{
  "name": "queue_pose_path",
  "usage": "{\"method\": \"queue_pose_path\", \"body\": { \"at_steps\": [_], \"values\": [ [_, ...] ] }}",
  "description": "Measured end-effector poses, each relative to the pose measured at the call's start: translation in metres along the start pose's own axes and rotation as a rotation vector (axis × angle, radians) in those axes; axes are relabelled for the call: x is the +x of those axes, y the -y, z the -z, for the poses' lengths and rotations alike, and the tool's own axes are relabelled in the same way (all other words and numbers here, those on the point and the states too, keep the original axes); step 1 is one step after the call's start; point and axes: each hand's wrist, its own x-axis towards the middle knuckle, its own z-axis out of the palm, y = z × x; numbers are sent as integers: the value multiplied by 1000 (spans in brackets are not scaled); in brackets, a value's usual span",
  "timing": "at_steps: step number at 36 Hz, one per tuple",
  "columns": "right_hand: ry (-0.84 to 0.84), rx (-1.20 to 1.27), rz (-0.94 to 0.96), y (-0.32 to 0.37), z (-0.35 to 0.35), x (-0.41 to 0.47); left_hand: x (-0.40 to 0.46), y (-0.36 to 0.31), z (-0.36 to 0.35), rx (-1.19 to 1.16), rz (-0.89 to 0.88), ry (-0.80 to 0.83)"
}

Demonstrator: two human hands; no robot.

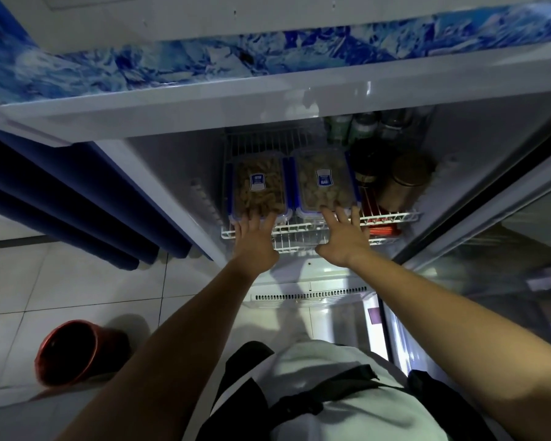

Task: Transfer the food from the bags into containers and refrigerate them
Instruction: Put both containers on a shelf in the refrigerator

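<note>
Near the end of the job, by the look of it. Two lidded containers side by side on the white wire shelf inside the open fridge — left container toward the shelf's left edge, right container just beside it near the middle, both filled with brownish food and both with lids on, blue clips along the sides. Left hand at the front edge of the left container, fingers spread and straight, fingertips touching its near end; right hand likewise flat and wide against the near end of the right container. Nothing gripped in either — more of a push than a hold. Jars and cans crowded along the shelf's right edge and back corner. No bags in view. Probably left: sliding both fully back from the front edge, then closing the glass door. Red bucket on the floor tiles, lower left.
</note>
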Motion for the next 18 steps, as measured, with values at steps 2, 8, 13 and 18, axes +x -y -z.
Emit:
{"method": "queue_pose_path", "body": {
  "at_steps": [2,8,13,18],
  "values": [
    [4,-4,-4,2,-1,1,0,0,0,1,-1,-3],
    [4,-61,17,-4,-4,1,-1,8,7,36,-40,57],
    [-39,-104,50,-11,-6,-20,-17,14,21,126,-80,135],
    [-128,-32,18,-9,-22,-70,-48,21,21,140,-146,94]
  ]
}}
